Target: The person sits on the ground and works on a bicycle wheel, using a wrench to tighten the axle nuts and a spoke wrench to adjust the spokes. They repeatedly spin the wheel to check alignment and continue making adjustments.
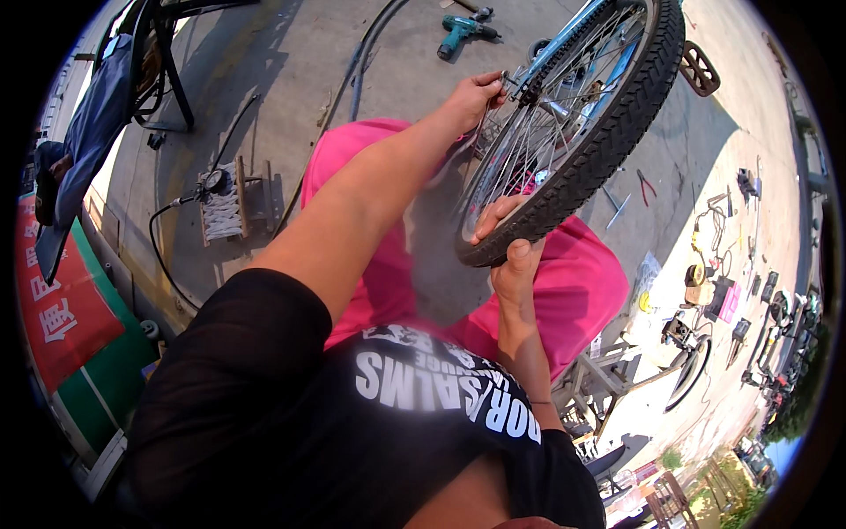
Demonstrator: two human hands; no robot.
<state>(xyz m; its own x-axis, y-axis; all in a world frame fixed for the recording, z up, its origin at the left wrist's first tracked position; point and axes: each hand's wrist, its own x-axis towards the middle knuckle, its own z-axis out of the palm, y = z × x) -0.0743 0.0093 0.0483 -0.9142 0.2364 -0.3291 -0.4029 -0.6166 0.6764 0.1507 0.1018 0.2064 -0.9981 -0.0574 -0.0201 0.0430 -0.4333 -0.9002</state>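
Note:
A bicycle wheel [577, 167] with a knobby black tyre and thin spokes stands tilted before me, between my knees. It sits against the light blue bicycle frame [564, 35]. My right hand [511, 251] is closed round the near lower part of the tyre, thumb outside and fingers inside the rim. Farther up, my left hand [476, 99] reaches across to the wheel's hub, its fingertips pinched at the axle end [509, 81]. Whatever small part lies between those fingertips is too hidden to name.
A green cordless drill [460, 33] lies beyond the wheel. Red-handled pliers [646, 187] rest on the ground to the right. At left are a woven stool [225, 207] with a gauge and hose, and another person's jeans-clad leg [97, 123]. Several tools [705, 286] lie in sunlight.

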